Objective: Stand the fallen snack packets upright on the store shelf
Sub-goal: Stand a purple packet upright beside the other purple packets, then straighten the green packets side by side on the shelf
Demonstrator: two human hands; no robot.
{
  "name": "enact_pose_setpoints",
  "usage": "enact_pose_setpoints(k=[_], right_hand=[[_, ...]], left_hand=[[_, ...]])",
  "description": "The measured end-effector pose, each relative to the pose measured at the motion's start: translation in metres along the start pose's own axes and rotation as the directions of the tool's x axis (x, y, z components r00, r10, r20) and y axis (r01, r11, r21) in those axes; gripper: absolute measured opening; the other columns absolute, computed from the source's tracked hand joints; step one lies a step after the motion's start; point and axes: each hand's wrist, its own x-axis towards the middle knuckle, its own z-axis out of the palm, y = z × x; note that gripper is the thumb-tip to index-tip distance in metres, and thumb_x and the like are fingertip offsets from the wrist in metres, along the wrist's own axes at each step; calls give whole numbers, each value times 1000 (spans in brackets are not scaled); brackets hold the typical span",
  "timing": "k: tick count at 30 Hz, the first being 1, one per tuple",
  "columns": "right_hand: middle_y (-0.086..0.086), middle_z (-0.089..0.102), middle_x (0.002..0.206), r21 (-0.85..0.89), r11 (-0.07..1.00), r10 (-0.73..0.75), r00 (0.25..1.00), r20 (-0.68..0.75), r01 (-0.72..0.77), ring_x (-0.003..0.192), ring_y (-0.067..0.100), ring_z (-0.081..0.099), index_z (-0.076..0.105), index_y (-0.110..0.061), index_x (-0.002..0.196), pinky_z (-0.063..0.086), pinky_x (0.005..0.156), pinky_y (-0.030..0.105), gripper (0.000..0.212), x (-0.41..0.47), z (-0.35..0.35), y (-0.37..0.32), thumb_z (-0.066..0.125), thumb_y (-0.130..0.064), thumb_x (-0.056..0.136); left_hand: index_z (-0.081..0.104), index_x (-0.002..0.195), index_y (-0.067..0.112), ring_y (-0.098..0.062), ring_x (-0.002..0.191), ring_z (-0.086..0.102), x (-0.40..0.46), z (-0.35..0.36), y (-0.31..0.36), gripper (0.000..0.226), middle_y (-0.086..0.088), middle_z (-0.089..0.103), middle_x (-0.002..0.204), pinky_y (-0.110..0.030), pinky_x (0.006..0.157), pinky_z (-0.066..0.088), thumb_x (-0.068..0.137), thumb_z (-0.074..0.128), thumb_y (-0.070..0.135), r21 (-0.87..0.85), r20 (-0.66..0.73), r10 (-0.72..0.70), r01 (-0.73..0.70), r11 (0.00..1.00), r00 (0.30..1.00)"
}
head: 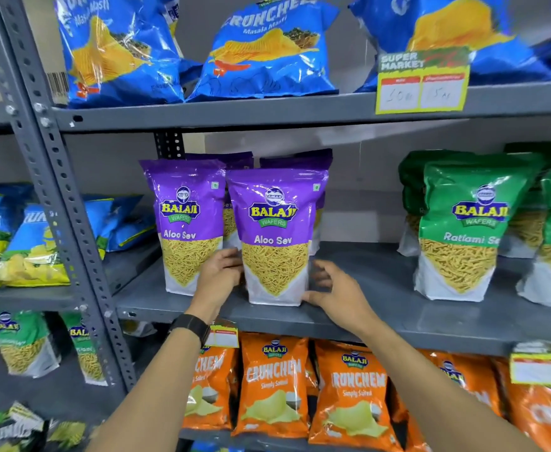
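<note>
Both hands reach to the middle shelf (pixel 381 308) and stand on the two sides of one purple Aloo Sev packet (pixel 275 236), which is upright near the front edge of the shelf. The left hand (pixel 220 278), with a black watch (pixel 191 327) on its wrist, presses flat against the lower left side of this packet, its fingers hidden between it and a second purple packet (pixel 186 223) just to the left. The right hand (pixel 336 288) is half open, the thumb touching the lower right corner of the packet and the other fingers spread loose beside it. Behind the held packet, more purple packets (pixel 297 158) stand upright. Well to the right of the right hand stand green Ratlami Sev packets (pixel 469 230). Above the hands are blue Crunchem bags (pixel 267 50), and under the forearms orange Crunchem bags (pixel 274 383).
</note>
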Motion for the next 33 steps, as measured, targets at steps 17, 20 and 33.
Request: enact_pose_setpoints(k=[17, 20, 33], right_hand=[[-4, 60, 104, 75, 975, 220, 878, -426, -208, 108, 32, 63, 48, -10, 142, 49, 88, 41, 60, -55, -259, 115, 74, -1, 89], [8, 52, 140, 85, 970, 242, 951, -191, -230, 131, 30, 54, 30, -16, 159, 51, 99, 44, 85, -46, -277, 130, 77, -4, 89], [17, 65, 109, -50, 990, 123, 984, -132, -130, 104, 34, 66, 54, -15, 122, 53, 88, 47, 41, -55, -297, 154, 79, -22, 90]], left_hand=[[44, 152, 26, -20, 132, 55, -77, 290, -18, 72, 2, 52, 142, -44, 118, 47, 90, 79, 18, 162, 418, 13, -88, 983, 908], [29, 161, 25, -19, 145, 44, -72, 322, -24, 88, 3, 45, 152, -48, 124, 39, 90, 80, 16, 129, 411, -15, -42, 991, 912], [65, 127, 14, -21, 112, 76, -81, 338, -33, 57, -4, 79, 120, -25, 87, 62, 77, 91, 8, 118, 410, 90, -151, 981, 908]])
